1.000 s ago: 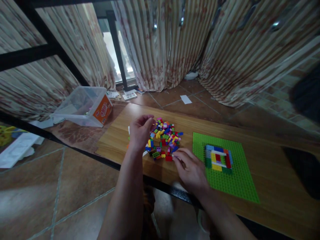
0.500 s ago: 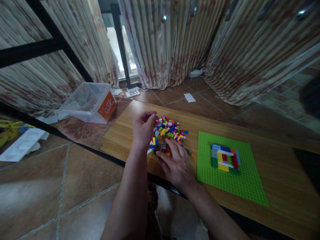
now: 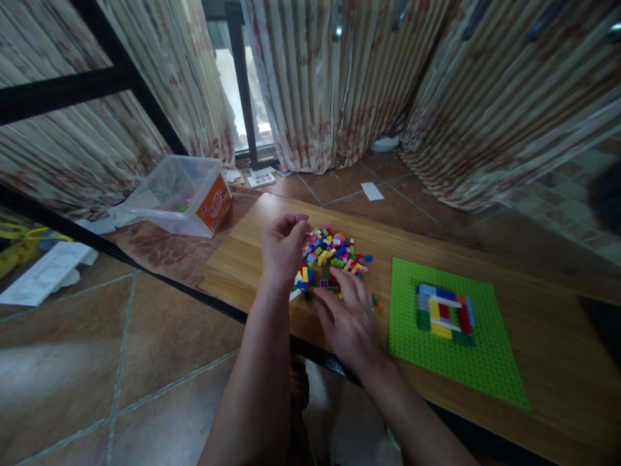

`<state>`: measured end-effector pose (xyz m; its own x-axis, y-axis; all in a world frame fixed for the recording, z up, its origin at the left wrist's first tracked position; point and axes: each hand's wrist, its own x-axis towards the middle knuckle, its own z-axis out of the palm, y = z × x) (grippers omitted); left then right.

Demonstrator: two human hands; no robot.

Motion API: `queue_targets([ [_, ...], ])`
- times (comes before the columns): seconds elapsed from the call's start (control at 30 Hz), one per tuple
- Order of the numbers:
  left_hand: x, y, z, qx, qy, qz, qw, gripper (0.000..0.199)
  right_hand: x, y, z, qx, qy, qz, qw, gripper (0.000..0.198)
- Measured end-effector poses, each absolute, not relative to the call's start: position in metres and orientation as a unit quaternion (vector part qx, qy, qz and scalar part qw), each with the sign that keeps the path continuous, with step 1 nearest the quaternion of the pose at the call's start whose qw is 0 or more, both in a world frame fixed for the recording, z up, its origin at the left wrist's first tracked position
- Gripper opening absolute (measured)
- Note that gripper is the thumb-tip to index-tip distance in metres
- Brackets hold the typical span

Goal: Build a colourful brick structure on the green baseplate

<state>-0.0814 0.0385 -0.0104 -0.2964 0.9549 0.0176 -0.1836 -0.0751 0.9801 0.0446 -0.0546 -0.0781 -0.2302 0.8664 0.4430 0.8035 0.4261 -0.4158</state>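
Observation:
A pile of small multicoloured toy bricks (image 3: pixel 334 249) lies on the wooden table. At its left side is my left hand (image 3: pixel 282 252), closed with thumb and fingers pinched together; whatever is between them, if anything, is hidden. My right hand (image 3: pixel 352 320) rests low over the near side of the pile, its thumb and fingers apart, close to a purple brick (image 3: pixel 324 283) and some dark ones. To the right lies a green baseplate (image 3: pixel 407 349) with a low, roughly square structure of coloured bricks (image 3: pixel 441 330) on it.
A clear plastic bin (image 3: pixel 167 220) with an orange label stands beyond the table's left end. The wooden tabletop (image 3: pixel 237 252) has a dark near edge. White moulded trays (image 3: pixel 46 275) lie on the tiled floor at left, and striped curtains (image 3: pixel 310 84) hang behind.
The camera view has turned slightly, so the table and baseplate appear a little further right. Both hands keep nearly the same pose and place by the pile.

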Motion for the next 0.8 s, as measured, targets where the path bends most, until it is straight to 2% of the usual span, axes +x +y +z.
queue_targets([
  [0.33,-0.08,0.04,-0.007,0.384,0.507,0.627,0.449,0.016,0.017,-0.047,-0.081,-0.598,-0.749,0.05,0.281,0.024],
  [0.5,-0.081,0.041,-0.006,0.385,0.515,0.628,0.439,0.017,0.014,-0.046,-0.08,-0.603,-0.74,0.04,0.295,0.015],
  [0.8,-0.067,0.04,-0.005,0.387,0.516,0.612,0.457,0.015,0.044,-0.054,-0.066,-0.603,-0.733,0.04,0.313,0.017],
])
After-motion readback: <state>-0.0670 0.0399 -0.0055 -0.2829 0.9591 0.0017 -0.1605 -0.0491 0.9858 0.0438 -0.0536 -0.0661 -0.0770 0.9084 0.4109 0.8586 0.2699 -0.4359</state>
